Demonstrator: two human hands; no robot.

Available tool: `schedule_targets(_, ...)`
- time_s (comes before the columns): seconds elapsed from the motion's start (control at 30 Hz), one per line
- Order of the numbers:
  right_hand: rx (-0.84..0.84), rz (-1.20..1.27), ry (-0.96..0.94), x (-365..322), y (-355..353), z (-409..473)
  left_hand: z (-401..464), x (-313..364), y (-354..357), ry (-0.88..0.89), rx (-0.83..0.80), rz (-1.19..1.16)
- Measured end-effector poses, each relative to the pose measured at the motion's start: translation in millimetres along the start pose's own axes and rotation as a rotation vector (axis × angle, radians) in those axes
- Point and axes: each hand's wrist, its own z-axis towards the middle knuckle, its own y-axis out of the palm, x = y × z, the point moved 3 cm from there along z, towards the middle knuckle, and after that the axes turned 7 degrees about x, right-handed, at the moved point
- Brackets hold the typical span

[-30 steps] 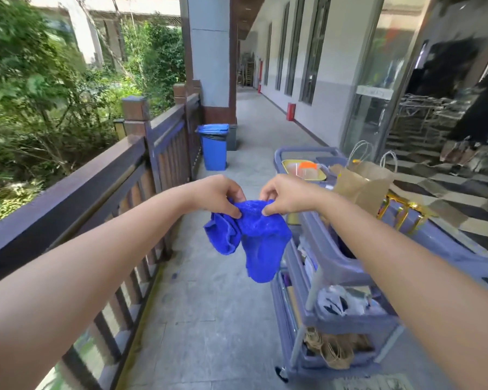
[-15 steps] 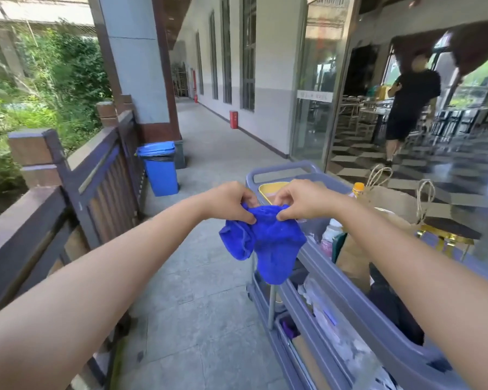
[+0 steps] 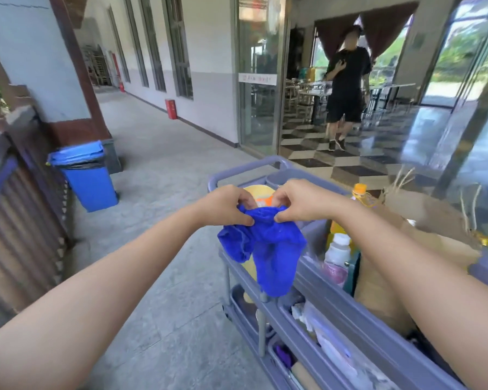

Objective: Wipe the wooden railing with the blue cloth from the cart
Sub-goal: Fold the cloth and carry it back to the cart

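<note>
**A:** What stands at the far left?

**B:** The dark brown slatted wooden railing (image 3: 17, 192), running away along the corridor, with a blue plastic bin (image 3: 86, 175) just beside it. A second ago it filled much of the left of the view; now only a strip shows, the view having swung right toward the cart.

**A:** And the hands?

**B:** The left hand (image 3: 227, 205) pinches one top corner of the crumpled bright blue cloth (image 3: 265, 249), fingers closed on it. The right hand (image 3: 299, 201) is closed on the other corner, the two thumbs nearly meeting. The cloth hangs bunched between them, over the near-left edge of the grey-purple plastic cart (image 3: 350, 313), as it hung before.

**A:** Which way does the work lie?

**B:** Well off to the left of both hands. The railing's long axis runs away down the corridor, so a wipe would likely travel along it. The left arm is the nearer.

**A:** Farther right?

**B:** Bottles and a brown paper bag (image 3: 423, 220) in the cart; a person in black (image 3: 347, 88) beyond the doorway.
</note>
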Motion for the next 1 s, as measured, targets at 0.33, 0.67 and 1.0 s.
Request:
schedule_targets(0.33, 0.010, -0.005, 0.178, 73.1, 8.7, 113.7, 151.2, -57.9, 12.0, 0.113, -0.142, -0.071)
schedule_targets(0.67, 0.065, -0.045, 0.494, 125.4, 15.2, 149.3, 265.6, -82.0, 48.5, 0.400, -0.354, -0.129)
schedule_targets(1.0, 0.173, -0.040, 0.925, 125.2, 42.4, 138.5, 307.7, -81.0, 86.5, 0.752, -0.618, -0.115)
